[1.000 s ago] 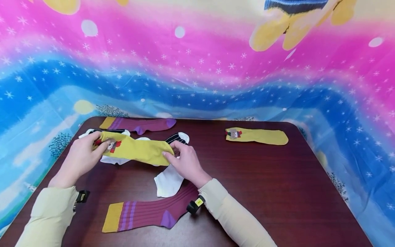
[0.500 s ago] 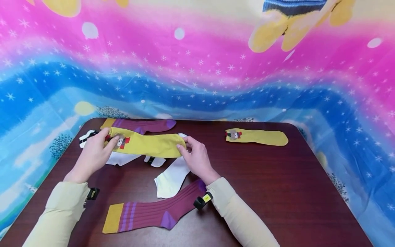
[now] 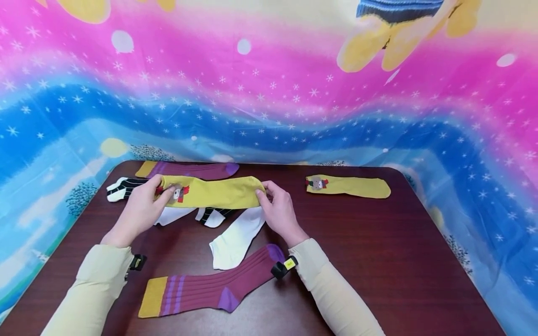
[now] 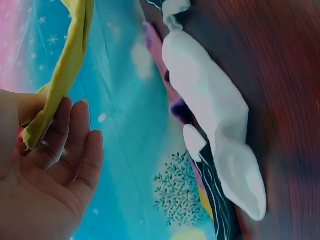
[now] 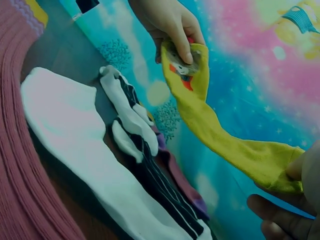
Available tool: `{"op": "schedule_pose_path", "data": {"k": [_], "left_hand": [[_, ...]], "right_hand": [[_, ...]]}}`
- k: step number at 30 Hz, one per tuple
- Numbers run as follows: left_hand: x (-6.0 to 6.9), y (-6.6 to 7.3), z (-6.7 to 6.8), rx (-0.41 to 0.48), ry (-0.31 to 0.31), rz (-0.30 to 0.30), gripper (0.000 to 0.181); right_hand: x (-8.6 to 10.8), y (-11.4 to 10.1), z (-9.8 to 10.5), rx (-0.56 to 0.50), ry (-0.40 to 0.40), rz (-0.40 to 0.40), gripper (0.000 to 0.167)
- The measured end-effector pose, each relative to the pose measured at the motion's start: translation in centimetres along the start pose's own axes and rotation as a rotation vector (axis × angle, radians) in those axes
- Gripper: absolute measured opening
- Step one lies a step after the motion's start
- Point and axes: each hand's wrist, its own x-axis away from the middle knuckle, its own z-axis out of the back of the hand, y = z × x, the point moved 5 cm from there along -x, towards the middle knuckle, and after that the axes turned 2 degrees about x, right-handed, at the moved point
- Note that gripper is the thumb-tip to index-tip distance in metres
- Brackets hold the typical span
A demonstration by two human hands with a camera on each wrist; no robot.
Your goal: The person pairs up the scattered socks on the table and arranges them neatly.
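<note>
Maroon sock point(image 3: 210, 290): lay nearest. White sock point(image 3: 236, 242): lay just beyond. Yellow sock point(image 3: 214, 192): held raised over the table point(image 3: 357, 261), left hand point(image 3: 140, 207) pinching one end, right hand point(image 3: 282, 210) the other; had shifted rightward, seemingly mid-carry. Second yellow sock point(image 3: 355, 187): lay apart, untouched.

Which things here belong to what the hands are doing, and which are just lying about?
In the job:
left hand and right hand
yellow sock held between them
second yellow sock on the table, probably its match

Apparently just lying about:
near purple sock
far purple sock
white socks
black-and-white socks
</note>
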Motion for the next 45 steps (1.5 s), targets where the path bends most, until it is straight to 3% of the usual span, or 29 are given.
{"op": "schedule_pose_path", "data": {"k": [7,18,29,45], "left_hand": [[-0.9,0.7,-1.0,0.058,-0.034,-0.021,0.016],[-2.0,1.3,-3.3,0.150,-0.083,0.037,0.021],[-2.5,2.3,-4.0,0.200,-0.091,0.064,0.024],[-3.9,3.3,-5.4,0.313,-0.112,0.087,0.023]], "right_hand": [[-0.7,0.6,1.5,-0.016,0.032,-0.021,0.014],[-1.0,1.8,3.0,-0.003,0.060,-0.064,0.016],[-1.2,2.7,4.2,-0.011,0.073,-0.143,0.017],[-2.1,3.6,6.7,-0.012,0.087,-0.137,0.021]]}}
